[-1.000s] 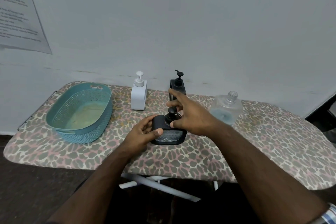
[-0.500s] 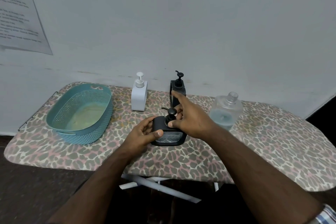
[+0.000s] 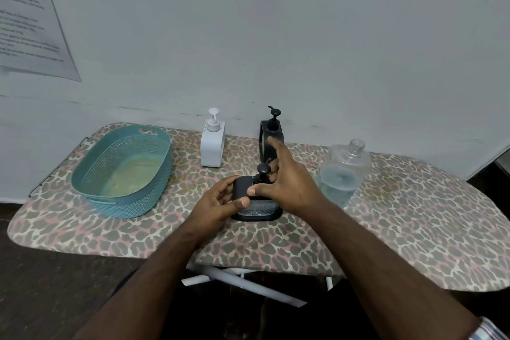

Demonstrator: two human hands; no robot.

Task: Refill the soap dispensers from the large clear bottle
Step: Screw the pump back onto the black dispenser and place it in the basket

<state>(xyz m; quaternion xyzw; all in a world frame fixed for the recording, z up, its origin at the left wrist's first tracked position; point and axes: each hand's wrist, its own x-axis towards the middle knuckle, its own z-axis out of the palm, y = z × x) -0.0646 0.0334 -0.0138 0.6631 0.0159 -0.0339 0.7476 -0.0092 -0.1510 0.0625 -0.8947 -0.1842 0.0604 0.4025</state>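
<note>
The near black dispenser [image 3: 256,201] stood on the leopard-print board [image 3: 386,229], gripped by the left hand [image 3: 218,204] as before. The right hand [image 3: 287,179] still pinched its pump [image 3: 262,171], whose spout had turned rightward; the clear bottle [image 3: 343,171] stayed uncapped beside it.

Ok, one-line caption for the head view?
Left hand steadies the near black square soap dispenser while right hand pinches its pump collar.

wall notice [image 3: 27,22] blurred, cut off left; rear black dispenser [image 3: 269,134] partly hidden
</note>
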